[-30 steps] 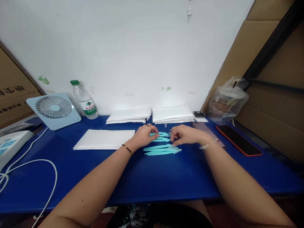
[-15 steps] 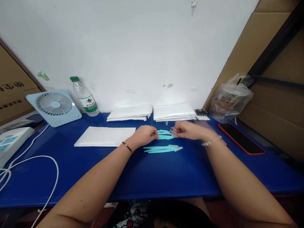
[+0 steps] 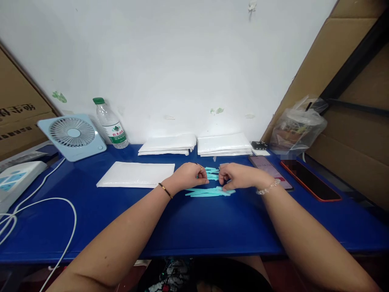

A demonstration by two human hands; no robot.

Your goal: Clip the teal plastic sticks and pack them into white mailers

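Several teal eyebrow razors with pale, translucent ends lie on the blue table in two groups. The nearer razors form a loose bundle just below my hands. Between my hands lie the farther razors, partly hidden by my fingers. My left hand is beside their left ends, fingers bent, with a gap between thumb and forefinger. Opposite it, my right hand has curled fingers apart from its thumb, which reaches down to the right end of the nearer bundle. Neither hand clearly grips a razor.
A white padded mailer lies left of my hands. Two mailer stacks stand along the wall. A blue fan and water bottle are at left; phones and a bagged cup at right. A white cable loops at left.
Both hands have come slightly toward me, from the farther razors toward the nearer bundle. My right thumb now reaches that bundle, and the view has shifted slightly.
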